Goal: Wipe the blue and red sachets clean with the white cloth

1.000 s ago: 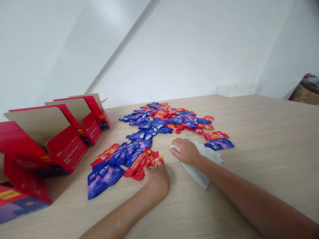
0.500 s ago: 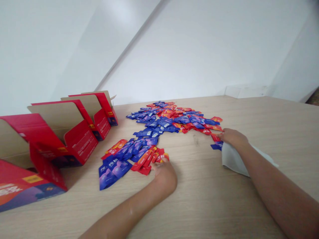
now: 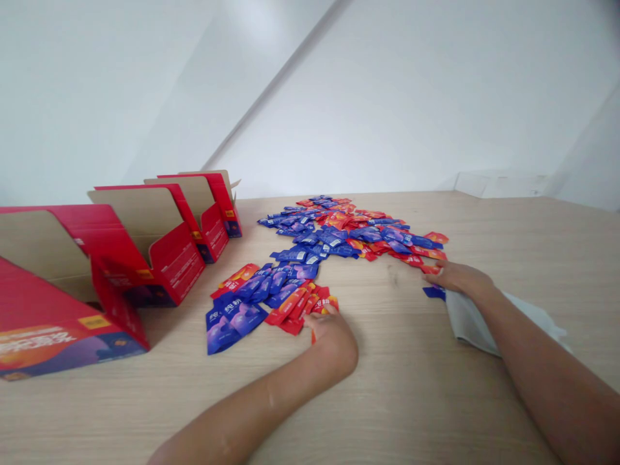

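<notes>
My left hand is at the near end of a group of red sachets, its fingers closed on a red sachet that is mostly hidden under the palm. Beside them lie larger-looking blue sachets with purple print. On the right, my right hand pinches the end of a red sachet at the edge of the long pile. Just below its fingers a blue sachet lies on the table. A pale grey cloth or sheet is under my right wrist and forearm.
Several open red boxes stand in a row on the left, flaps up. A mixed pile of blue and red sachets spreads across the middle of the wooden table. A white object sits at the back right, before a white wall.
The view has shifted, so the boxes and sachets appear farther right. A bit of red sachet now shows beneath my left hand. Both hands stay at about the same places among the sachets.
</notes>
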`<state>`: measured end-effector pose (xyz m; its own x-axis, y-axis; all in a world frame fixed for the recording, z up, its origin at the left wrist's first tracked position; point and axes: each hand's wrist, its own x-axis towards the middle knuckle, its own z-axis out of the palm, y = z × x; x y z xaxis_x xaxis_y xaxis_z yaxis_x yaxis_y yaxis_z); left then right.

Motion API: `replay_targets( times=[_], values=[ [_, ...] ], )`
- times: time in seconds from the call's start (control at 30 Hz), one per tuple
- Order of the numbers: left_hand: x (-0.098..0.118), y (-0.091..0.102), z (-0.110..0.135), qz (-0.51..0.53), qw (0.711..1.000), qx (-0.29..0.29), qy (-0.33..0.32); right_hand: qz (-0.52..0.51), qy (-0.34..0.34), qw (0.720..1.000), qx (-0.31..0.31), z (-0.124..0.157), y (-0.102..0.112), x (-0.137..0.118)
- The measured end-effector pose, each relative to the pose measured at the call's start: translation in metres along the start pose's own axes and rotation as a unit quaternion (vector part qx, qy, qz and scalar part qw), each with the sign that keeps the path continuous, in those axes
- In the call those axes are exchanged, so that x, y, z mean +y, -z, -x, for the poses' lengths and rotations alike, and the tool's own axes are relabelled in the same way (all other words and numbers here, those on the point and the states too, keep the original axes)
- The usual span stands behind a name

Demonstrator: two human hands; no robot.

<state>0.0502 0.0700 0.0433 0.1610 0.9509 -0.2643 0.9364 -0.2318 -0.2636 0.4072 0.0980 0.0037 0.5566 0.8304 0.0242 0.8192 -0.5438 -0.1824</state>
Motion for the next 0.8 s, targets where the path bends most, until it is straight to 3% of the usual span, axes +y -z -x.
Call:
replay_targets(
  times=[0.3, 0.53, 0.67, 0.8],
  values=[
    [0.001, 0.001, 0.003, 0.013, 1.0, -0.002, -0.005, 0.07, -0.023, 0.997, 0.012, 0.024, 0.003, -0.038],
    [0.003, 0.005, 0.006, 0.019, 1.0, -0.009, -0.001, 0.078, -0.03, 0.994, 0.068, 0.047, 0.042, -0.059],
    [0.004, 0.008, 0.005, 0.025, 0.999, -0.017, 0.017, 0.088, 0.057, 0.986, 0.13, 0.09, 0.066, -0.1],
    [0.003, 0.01, 0.004, 0.037, 0.999, -0.027, 0.022, 0.096, 0.267, 0.952, 0.111, 0.144, 0.063, -0.15]
  ],
)
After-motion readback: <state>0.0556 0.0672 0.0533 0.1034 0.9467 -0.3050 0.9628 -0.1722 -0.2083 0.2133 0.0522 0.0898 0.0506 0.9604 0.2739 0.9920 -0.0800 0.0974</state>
